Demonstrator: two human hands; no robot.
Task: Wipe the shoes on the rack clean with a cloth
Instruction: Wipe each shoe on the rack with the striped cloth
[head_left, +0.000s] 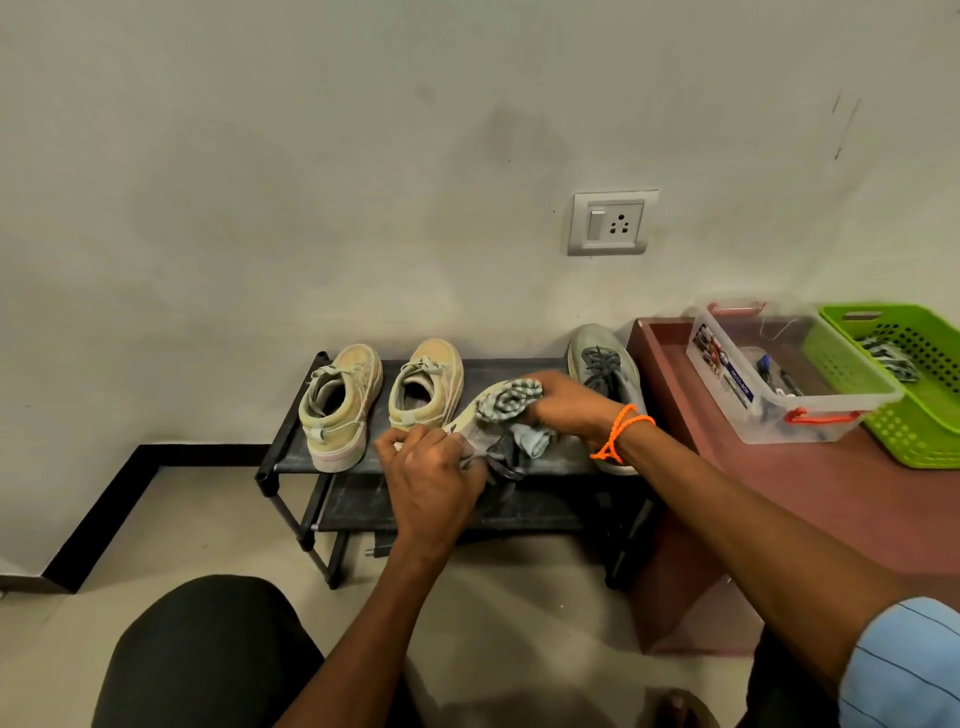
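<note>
A black two-tier shoe rack (291, 447) stands against the wall. On its top shelf sit two beige sneakers (340, 405) (426, 384), heels toward me. A grey shoe with dark laces (602, 364) rests at the shelf's right end. My left hand (431, 478) grips a second grey shoe (470, 421), tilted on its side above the shelf with its laces hanging down. My right hand (571, 408) holds a bunched checked cloth (509, 400) and presses it against that shoe's toe end.
A low reddish table (779, 478) stands right of the rack. It carries a clear plastic box (769, 384) with red latches and a green basket (914, 415). A wall socket (610, 223) is above. My black-clad knee (208, 654) is at the lower left.
</note>
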